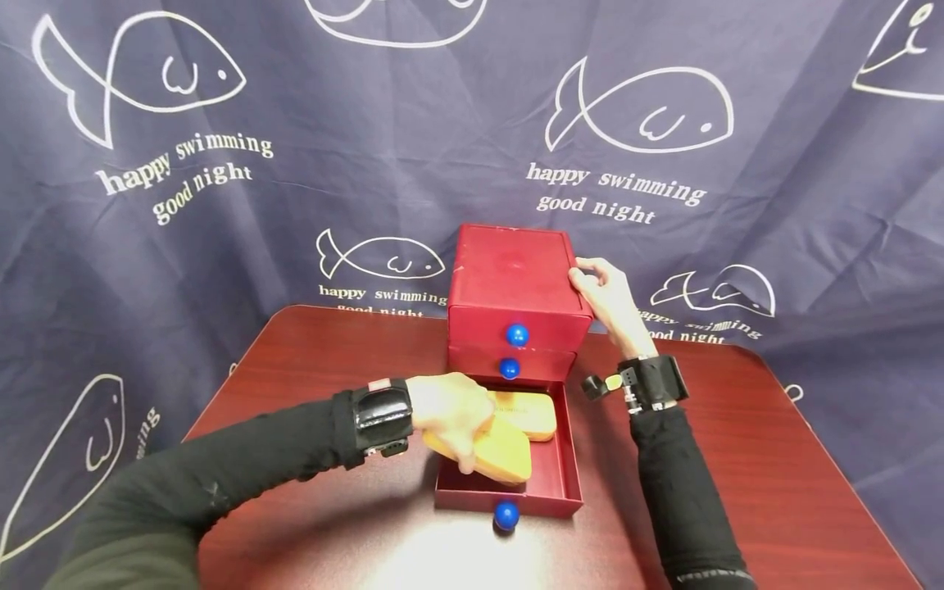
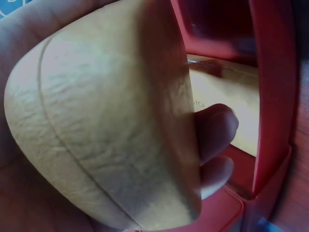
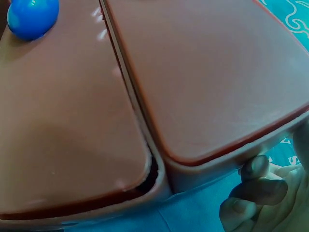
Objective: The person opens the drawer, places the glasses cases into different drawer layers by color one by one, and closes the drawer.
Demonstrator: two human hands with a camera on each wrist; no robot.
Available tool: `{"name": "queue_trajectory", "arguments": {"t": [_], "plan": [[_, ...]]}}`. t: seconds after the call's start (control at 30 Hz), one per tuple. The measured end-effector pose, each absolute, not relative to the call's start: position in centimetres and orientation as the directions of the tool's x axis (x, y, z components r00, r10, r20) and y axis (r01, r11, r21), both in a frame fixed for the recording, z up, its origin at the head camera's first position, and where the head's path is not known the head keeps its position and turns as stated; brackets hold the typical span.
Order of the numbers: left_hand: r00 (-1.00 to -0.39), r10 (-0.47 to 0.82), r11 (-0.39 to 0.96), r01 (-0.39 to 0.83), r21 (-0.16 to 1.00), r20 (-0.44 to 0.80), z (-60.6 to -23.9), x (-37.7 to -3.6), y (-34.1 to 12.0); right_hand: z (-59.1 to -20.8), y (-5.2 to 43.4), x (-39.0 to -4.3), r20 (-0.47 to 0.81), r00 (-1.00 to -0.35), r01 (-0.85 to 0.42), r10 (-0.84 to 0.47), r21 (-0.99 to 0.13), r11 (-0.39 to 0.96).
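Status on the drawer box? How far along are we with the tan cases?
Done: the bottom drawer of the red drawer box is pulled out, and one tan case lies flat inside. In hand: the left hand grips a second tan case, tilted over the drawer; the right hand steadies the box at its top right corner. Left: this case is not yet lying flat, and the drawer is open.

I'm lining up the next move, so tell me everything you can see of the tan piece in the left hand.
The tan piece is a flat, rounded slab with a pale, leathery grained surface and a seam line near its edge. It sits tilted over the open bottom drawer of the red chest, partly overlapping a second similar tan piece lying in the drawer. The left hand grips it, fingers curled round its edge. Its underside is hidden.
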State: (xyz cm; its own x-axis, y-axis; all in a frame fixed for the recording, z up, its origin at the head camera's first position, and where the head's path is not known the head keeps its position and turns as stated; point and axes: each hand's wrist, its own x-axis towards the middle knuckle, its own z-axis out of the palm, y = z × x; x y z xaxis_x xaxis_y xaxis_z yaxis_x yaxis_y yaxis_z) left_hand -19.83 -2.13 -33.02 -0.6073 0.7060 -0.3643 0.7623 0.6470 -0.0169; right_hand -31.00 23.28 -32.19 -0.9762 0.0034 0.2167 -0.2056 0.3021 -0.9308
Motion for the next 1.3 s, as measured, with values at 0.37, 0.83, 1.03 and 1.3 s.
{"name": "queue_trajectory", "arguments": {"t": [0.37,0.83,1.03,1.3], "plan": [[-0.612,0.694,0.644,0.763,-0.052,-0.379,-33.8,-19.8,-1.1,-32.3,23.3,-31.1,0.204,-0.979,-0.196,-0.002,-0.934,0.299],[-0.628,0.676,0.635,0.762,-0.127,-0.386,-35.2,-19.9,0.0,-32.0,23.1,-30.7,0.186,-0.983,-0.179,-0.003,-0.939,0.295],[-0.633,0.679,0.652,0.753,-0.092,-0.371,-35.4,-19.6,0.5,-31.9,23.1,-30.7,0.190,-0.982,-0.184,-0.004,-0.939,0.291],[-0.672,0.642,0.714,0.700,-0.033,-0.369,-35.5,-19.3,1.0,-31.9,23.2,-30.8,0.196,-0.981,-0.191,-0.011,-0.939,0.285]]}}
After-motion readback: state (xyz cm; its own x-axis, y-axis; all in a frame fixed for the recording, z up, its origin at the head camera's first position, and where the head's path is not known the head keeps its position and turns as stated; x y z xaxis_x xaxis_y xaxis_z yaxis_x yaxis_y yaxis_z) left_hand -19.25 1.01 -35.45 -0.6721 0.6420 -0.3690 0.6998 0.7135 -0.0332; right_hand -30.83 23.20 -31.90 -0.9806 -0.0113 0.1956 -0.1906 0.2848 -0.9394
